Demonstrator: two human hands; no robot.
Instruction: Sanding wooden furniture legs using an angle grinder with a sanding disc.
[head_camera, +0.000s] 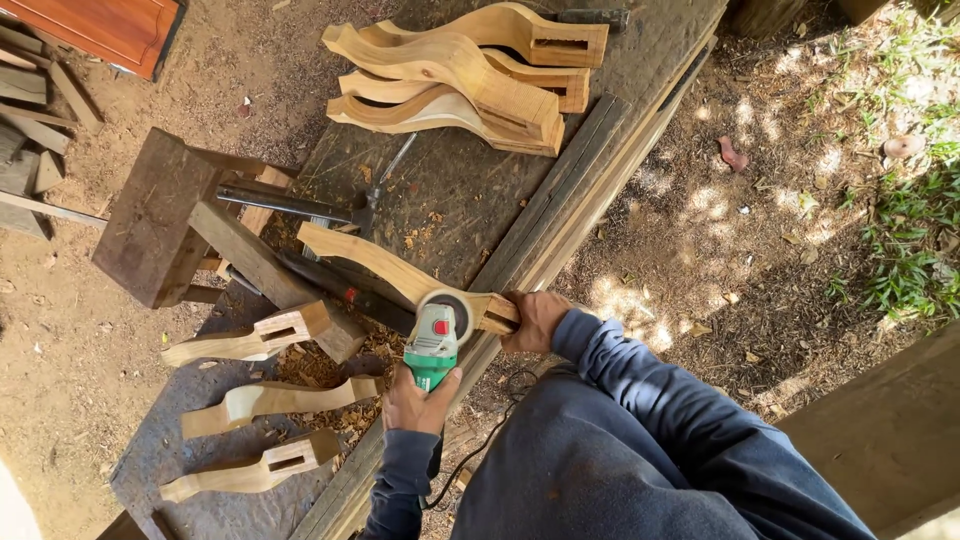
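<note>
3 carved legs (262, 401) laid aside at left of bench (450, 190). l hand (420, 402) wrapped round green grinder (433, 345), disc on curved wood leg (370, 258) at bench edge. r hand (535, 320) clamped on leg's end, prob. to steady it vs. the disc.

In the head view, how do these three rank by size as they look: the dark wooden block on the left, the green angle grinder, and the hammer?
1. Dark wooden block, clearly largest.
2. Hammer, long but thin.
3. Green angle grinder, held in the left hand; it looks smallest, though its rear is covered.
</note>
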